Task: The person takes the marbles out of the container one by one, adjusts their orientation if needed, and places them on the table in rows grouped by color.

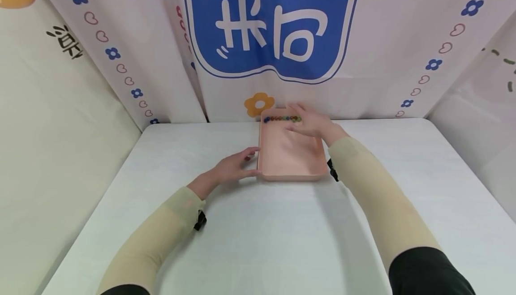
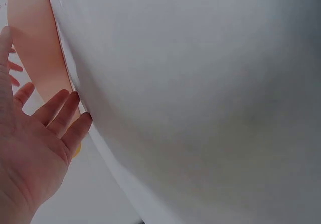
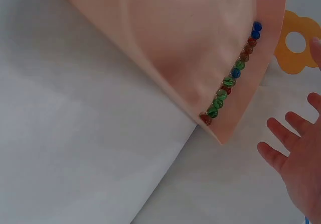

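A shallow pink tray [image 1: 291, 154] lies on the white table near its far edge. Several glass marbles [image 3: 235, 73] in blue, green and reddish brown form a row along the tray's far wall. My left hand [image 1: 234, 166] is at the tray's left side, fingers and thumb spread, fingertips by the wall; whether they touch it I cannot tell. Over the tray's far right corner is my right hand [image 1: 311, 122], fingers extended, hiding the end of the marble row in the head view. In the right wrist view it looks apart from the tray, holding nothing.
Behind the table [image 1: 242, 228] hangs a white cloth [image 1: 387, 62] with a blue emblem [image 1: 268, 26] and an orange flower [image 1: 259, 104], right behind the tray. Pale walls stand at the left and right sides.
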Action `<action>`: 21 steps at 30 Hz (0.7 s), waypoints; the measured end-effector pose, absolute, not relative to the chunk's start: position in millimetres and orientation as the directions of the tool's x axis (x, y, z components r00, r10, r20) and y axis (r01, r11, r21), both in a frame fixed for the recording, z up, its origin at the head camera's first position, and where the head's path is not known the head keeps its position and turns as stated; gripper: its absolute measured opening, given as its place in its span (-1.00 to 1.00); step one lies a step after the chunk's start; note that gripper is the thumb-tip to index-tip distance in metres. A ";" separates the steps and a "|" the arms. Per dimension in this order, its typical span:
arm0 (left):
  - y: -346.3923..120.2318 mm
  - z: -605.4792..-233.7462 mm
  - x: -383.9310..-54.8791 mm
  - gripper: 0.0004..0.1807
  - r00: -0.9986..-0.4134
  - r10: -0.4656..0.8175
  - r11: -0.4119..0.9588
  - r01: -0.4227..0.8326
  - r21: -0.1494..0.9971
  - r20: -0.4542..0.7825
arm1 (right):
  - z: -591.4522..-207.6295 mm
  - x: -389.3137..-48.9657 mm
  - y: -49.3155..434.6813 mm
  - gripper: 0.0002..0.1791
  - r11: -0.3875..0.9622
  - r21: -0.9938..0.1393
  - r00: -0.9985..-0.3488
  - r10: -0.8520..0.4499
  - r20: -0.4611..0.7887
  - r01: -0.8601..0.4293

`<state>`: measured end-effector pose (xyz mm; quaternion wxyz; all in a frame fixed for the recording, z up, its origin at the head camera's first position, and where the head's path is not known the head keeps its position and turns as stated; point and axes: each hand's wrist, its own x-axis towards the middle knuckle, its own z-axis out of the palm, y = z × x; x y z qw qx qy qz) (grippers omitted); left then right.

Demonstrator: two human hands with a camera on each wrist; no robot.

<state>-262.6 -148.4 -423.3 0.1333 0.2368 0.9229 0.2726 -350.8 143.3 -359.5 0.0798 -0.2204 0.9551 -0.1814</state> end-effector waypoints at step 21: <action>-146.3 -419.2 -262.6 -0.12 -0.844 0.512 0.749 0.346 0.565 -0.161 | -377.2 -387.9 107.4 -0.35 0.678 -0.595 -0.852 -0.523 0.021 -0.431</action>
